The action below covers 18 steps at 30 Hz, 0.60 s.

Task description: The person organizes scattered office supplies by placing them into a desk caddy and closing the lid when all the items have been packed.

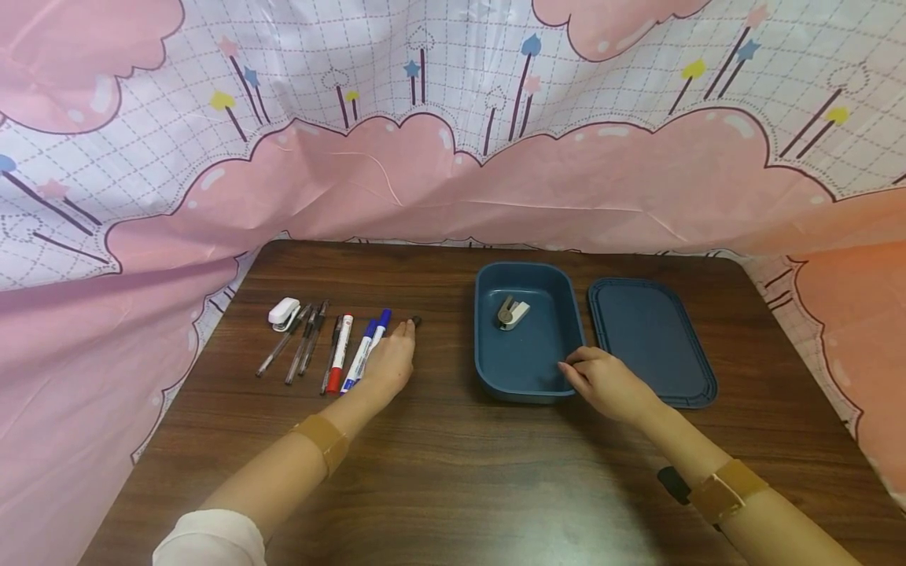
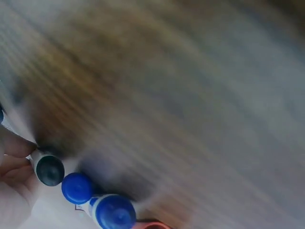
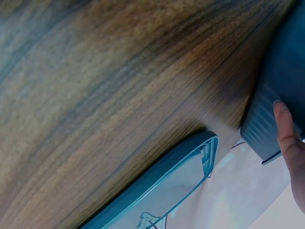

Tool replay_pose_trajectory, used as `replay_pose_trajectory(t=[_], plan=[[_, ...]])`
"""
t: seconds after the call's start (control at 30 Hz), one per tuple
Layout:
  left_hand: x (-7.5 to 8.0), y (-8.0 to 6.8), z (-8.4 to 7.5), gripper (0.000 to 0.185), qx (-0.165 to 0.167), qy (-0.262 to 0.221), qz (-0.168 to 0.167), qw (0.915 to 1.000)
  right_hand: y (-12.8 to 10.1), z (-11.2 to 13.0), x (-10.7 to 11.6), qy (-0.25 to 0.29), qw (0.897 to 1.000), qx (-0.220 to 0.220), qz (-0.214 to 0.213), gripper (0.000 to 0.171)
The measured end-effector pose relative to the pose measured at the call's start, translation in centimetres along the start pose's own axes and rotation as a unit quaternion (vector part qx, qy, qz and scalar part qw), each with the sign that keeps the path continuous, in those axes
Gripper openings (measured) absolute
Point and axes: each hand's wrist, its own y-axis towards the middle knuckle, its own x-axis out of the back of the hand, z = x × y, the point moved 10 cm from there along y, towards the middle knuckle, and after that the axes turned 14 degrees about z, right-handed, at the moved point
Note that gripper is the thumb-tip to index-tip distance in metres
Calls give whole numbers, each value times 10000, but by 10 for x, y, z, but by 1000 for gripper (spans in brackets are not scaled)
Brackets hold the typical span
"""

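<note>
A left hand pinches a black-ended marker at the frame's centre left while the right hand holds a blue storage box.

In the head view, the left hand point(image 1: 391, 358) covers most of the black-ended marker point(image 1: 416, 321); the left wrist view shows thumb and finger together on its barrel. Just beside it lie two blue markers point(image 1: 359, 355) and a red marker point(image 1: 341, 354); farther left are clear-barrelled pens point(image 1: 296, 354) and a white mini stapler point(image 1: 285, 312). Right of centre, the right hand point(image 1: 605, 379) is clamped over the lower right rim of the storage box point(image 1: 527, 358), one digit down its outer wall. Inside sits a white-and-metal object point(image 1: 513, 313); the lid point(image 1: 647, 330) lies on the wooden table point(image 1: 453, 472), right of the box.
</note>
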Motion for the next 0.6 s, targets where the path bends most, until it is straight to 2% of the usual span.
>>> replay_pose_trajectory(t=[0.2,0.3,0.6], plan=[[10,-2,-3,60,-70,-25,-340,9994,0,1,0,-27,10000,21,-11,22],[15,-2,-4,61,-121,-85,-367,9992,1,0,-1,-25,10000,-22,37,22],[46,-5,-15,63,-342,59,-560,9978,1,-2,-2,-33,9999,-95,73,22]])
